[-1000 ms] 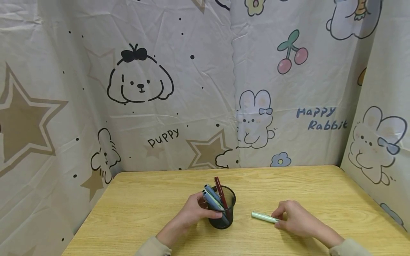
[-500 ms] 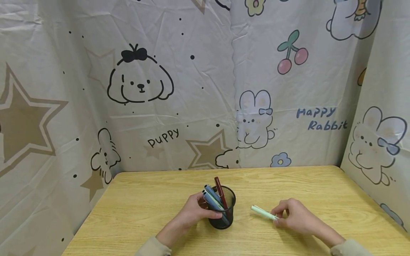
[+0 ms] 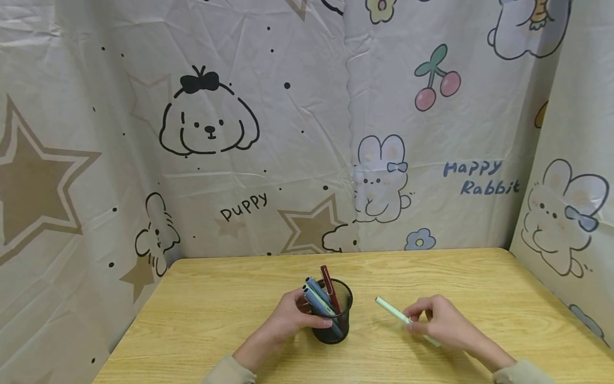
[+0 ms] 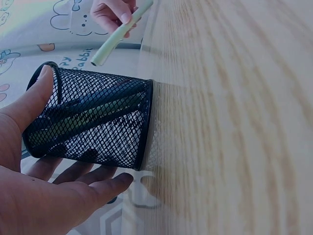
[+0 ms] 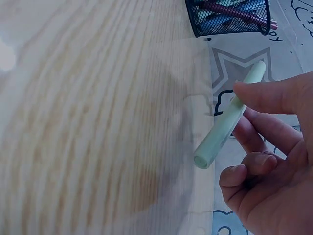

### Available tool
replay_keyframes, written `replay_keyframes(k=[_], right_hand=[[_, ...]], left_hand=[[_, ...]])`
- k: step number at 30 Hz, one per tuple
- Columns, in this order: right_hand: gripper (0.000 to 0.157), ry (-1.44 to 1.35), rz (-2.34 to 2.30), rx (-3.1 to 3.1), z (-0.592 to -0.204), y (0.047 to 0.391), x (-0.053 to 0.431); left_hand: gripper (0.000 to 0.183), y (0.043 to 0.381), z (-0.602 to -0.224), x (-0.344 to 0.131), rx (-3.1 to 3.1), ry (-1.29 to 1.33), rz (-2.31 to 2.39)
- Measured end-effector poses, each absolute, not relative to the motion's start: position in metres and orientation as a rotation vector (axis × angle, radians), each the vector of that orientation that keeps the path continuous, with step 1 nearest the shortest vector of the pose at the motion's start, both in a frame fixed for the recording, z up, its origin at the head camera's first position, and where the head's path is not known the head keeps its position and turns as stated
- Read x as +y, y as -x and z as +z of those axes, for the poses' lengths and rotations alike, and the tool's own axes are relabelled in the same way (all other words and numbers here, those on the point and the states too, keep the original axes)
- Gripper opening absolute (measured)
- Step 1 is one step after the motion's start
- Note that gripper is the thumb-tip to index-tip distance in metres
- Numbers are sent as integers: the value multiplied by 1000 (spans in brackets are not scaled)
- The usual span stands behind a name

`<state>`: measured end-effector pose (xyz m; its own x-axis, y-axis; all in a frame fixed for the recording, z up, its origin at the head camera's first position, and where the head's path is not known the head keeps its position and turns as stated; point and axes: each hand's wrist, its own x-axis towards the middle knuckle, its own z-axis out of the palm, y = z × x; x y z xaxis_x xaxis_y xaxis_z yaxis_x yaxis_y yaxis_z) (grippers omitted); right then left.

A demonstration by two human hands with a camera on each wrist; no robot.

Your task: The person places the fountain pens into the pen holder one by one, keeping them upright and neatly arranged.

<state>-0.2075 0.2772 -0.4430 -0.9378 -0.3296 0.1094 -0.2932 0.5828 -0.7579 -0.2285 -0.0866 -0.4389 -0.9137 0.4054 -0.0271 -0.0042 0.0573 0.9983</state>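
A black mesh pen holder (image 3: 341, 320) stands upright on the table, with my left hand (image 3: 290, 318) curled round its left side. In the left wrist view the thumb lies at the holder's rim and the other fingers pass beneath its far side. Several blue pens (image 3: 316, 298) and one dark red pen (image 3: 329, 285) lean inside the holder. To its right, my right hand (image 3: 443, 324) pinches a light green pen (image 3: 390, 308) around its middle. This pen is tilted, its far end raised toward the holder; in the right wrist view the light green pen (image 5: 220, 129) is held above the table.
The wooden table (image 3: 216, 298) extends around both hands. Behind and beside it hangs a pale curtain (image 3: 288, 133) printed with cartoon animals, stars and lettering, meeting the table's back edge.
My right hand has raised the light green pen off the table and tilted its far end up. The left hand and the pen holder have stayed put.
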Motion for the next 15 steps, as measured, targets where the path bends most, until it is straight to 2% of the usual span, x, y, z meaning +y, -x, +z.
replay_keyframes(k=[15], right_hand=[[19,550,-1467,2743,-436,206,270]], left_hand=[[62,229,-438,-86,2037,-404,1932]])
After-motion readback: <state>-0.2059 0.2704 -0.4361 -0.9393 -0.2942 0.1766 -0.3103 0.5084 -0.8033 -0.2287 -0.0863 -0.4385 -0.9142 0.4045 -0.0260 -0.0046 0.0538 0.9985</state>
